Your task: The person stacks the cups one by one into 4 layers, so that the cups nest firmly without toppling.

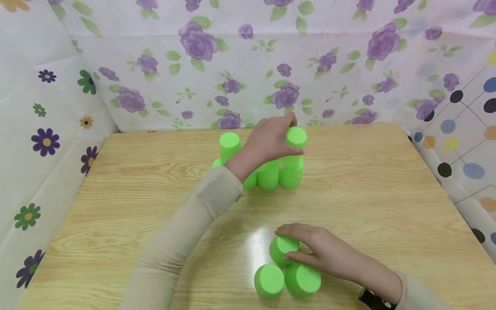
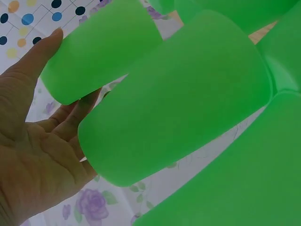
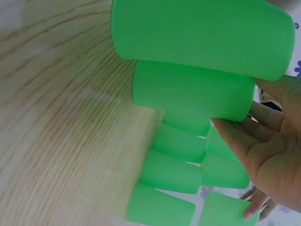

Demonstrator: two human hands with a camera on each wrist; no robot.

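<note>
Head view: left hand [image 1: 271, 137] is gripping a green tapered plastic cup [image 1: 296, 137] atop a green cup row [image 1: 268, 177] at 12 o'clock; right hand [image 1: 325, 252] is grasping a near green cup [image 1: 282, 247] at 5 o'clock. Stacking is apparently proceeding; next move is probably requiring aligned release.

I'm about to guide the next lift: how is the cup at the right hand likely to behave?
The cup is probably light and fairly stiff: it looks like plastic, with no dent where the right hand touches it. Its smooth side might slip in a loose grip. Standing on end, it could tip if pushed, nudging the other cups close by.
</note>
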